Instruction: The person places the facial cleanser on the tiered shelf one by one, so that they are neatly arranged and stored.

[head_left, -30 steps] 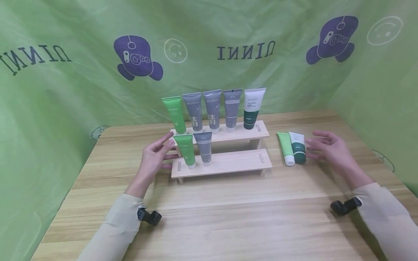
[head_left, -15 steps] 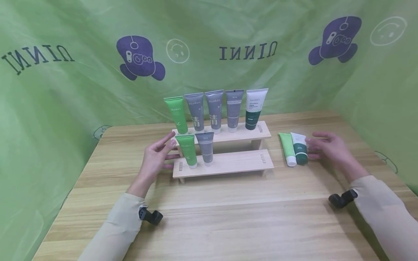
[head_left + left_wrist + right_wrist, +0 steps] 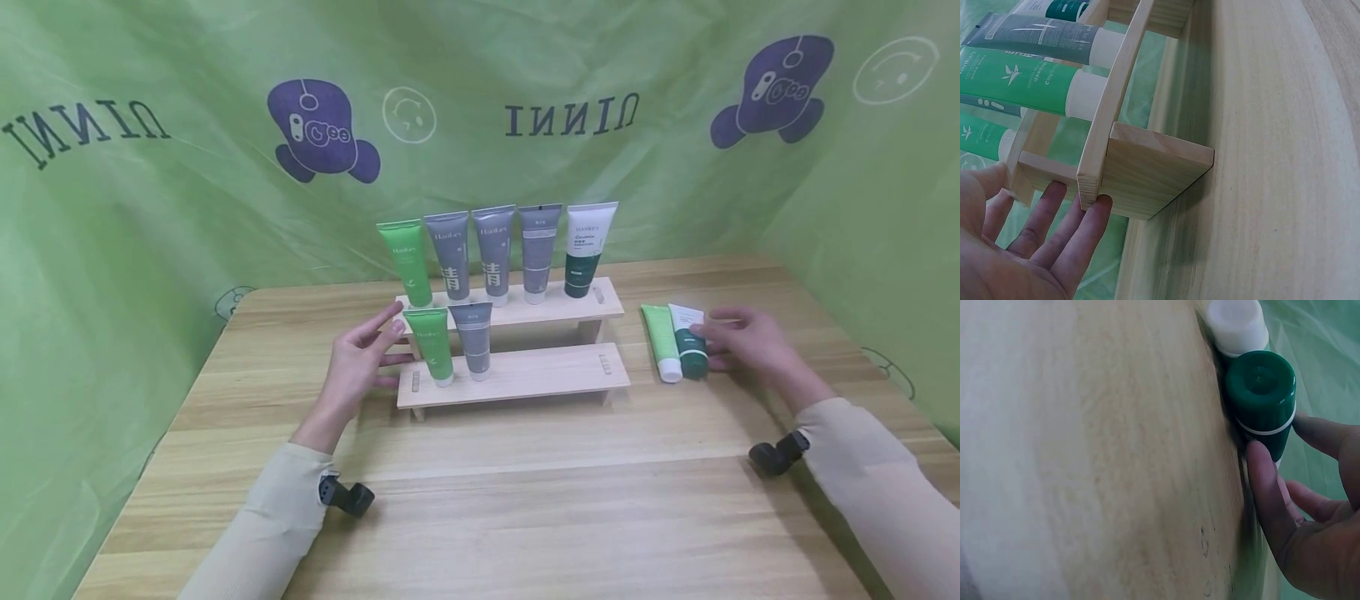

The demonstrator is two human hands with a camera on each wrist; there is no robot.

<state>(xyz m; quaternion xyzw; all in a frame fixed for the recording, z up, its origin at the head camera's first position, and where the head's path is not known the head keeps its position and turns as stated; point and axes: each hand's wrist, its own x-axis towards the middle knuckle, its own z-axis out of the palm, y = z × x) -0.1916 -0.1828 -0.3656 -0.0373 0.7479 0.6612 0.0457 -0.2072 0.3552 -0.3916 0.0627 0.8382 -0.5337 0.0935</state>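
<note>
My left hand (image 3: 356, 358) is at the left end of a two-tier wooden stand (image 3: 540, 379), fingers extended; in the left wrist view its fingertips (image 3: 1102, 203) touch the stand's end. On the lower tier near it stand a small green tube (image 3: 430, 343) and a grey tube (image 3: 473, 337), caps down. To the right, a light green tube (image 3: 662, 342) and a white and dark green tube (image 3: 691, 350) lie side by side on the table. My right hand (image 3: 746, 340) pinches the white and dark green tube, with thumb and fingers on either side near its dark cap (image 3: 1260, 384).
On the upper tier stand a green tube (image 3: 406, 262), several grey tubes (image 3: 492, 250) and a white and dark green tube (image 3: 587, 242). The wooden table (image 3: 525, 508) extends in front. A green printed curtain (image 3: 465, 175) hangs behind and at both sides.
My right hand has moved left, from beside the lying white and dark green tube to fingers on it. The left hand stays at the stand's end. The head view has shifted slightly.
</note>
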